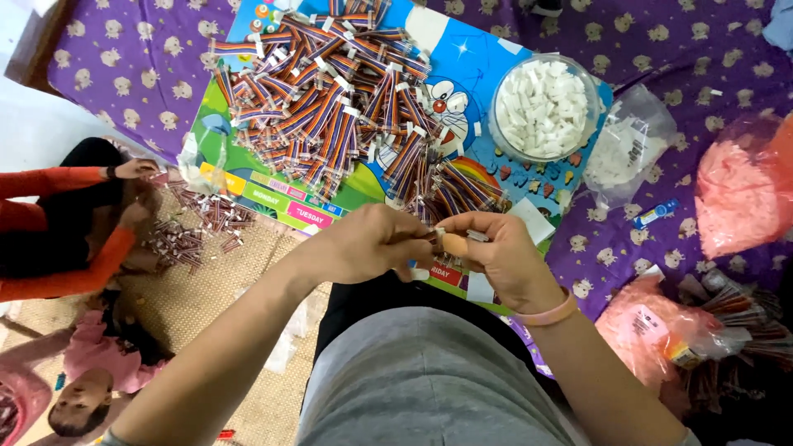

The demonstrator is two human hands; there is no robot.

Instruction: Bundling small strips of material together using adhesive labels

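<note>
One clear round bowl [543, 107] of small white plastic bits, way too many to count. One big heap of striped ribbon-cable pieces [330, 99] on one cartoon board [462, 58], easily dozens. One clear bag [632, 144] of white parts, two pinkish bags [735, 190] [652, 326]. One small blue tube [657, 213]. A second, smaller cable pile [194, 227] sits by another person's two hands.

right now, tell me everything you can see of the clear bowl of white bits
The clear bowl is round, looks like see-through plastic, and stands upright on the colourful cartoon board, at its right edge. It is heaped nearly full with small white plastic-looking pieces. A clear bag of similar white pieces lies against its right side. Neither hand touches it.
</note>
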